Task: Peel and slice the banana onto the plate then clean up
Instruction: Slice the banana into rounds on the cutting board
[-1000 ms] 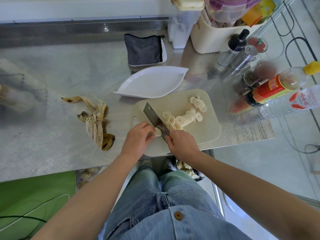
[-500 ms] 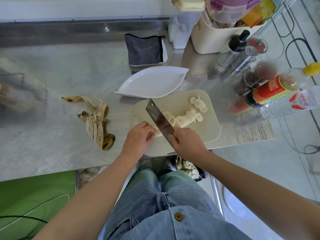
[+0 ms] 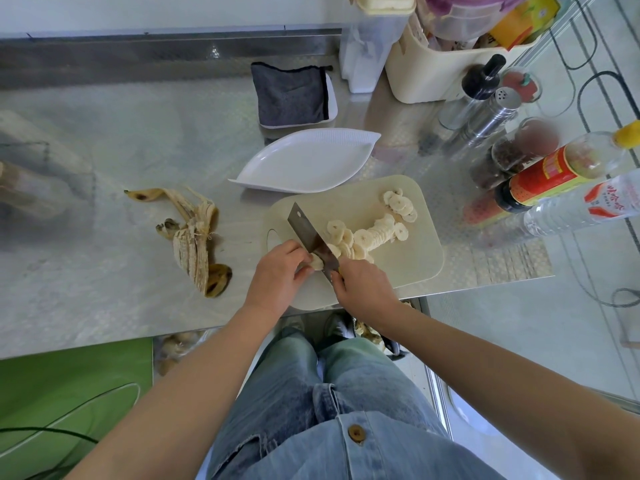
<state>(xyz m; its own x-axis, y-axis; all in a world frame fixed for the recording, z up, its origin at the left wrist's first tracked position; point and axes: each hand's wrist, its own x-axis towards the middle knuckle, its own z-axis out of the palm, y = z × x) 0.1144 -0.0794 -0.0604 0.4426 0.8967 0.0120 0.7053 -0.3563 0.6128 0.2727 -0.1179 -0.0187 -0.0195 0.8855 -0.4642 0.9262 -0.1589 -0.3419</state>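
Banana stub [image 3: 316,263], just a short end piece, is pinched at the tips of the left hand's [image 3: 277,277] curled fingers. It sits on the near-left part of the cutting board [image 3: 419,261]. The right hand [image 3: 363,289] has its fingers wrapped round the handle of the knife [image 3: 308,233], and the handle is mostly buried in the fist. The blade runs from the right knuckles out toward the far left, pressed right up against the stub and just beside the left fingertips. Can't tell whether the edge is all the way down on the board.

On the other side of the blade from the left fingers there's a fanned row of banana slices [image 3: 374,233] trailing off to the right. A smaller pile [image 3: 400,204] sits further out, near the board's far right corner.

Past the fingertips of both hands, just beside the board's far edge, is the white leaf-shaped plate [image 3: 304,164]. The peel [image 3: 194,244] is sprawled on the metal counter [image 3: 104,161], out to the left of the left hand and well apart from the board. Beyond the plate, a grey cloth [image 3: 289,93] lies in a little white tray. A cluster of bottles [image 3: 554,174] and shakers stands off to the right of the right hand.
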